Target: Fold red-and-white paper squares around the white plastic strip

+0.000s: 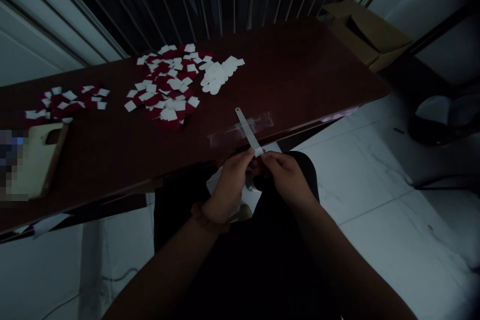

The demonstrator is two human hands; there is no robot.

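Fingers [244, 158] of the left hand [228, 185] and the right hand [288, 177] curl inward, almost closed, and meet in a tight pinch on the near end of a narrow white strip [247, 130]. The exact contact between the fingertips is partly shaded. The strip, with a small hole at its far end, extends forward and angles over a dark red counter [300, 75], its far end above the surface near a shiny patch of clear tape [240, 130]. A firm, level pinch close to the strip's end appears best, since it would limit bending and keep the strip clear of the tape. Beyond the strip, two main heaps of white squares with red backing [163, 90] lie on the counter, with a smaller heap [71, 102] to the left. White rounded pieces [217, 75] lie beside the larger heap. A phone in a tan case [37, 160] rests near the counter's left edge, partly blurred. A beaded bracelet [210, 217] circles the left wrist. A cardboard box [367, 32] stands beyond the counter's far corner, above a white tile floor [367, 175].
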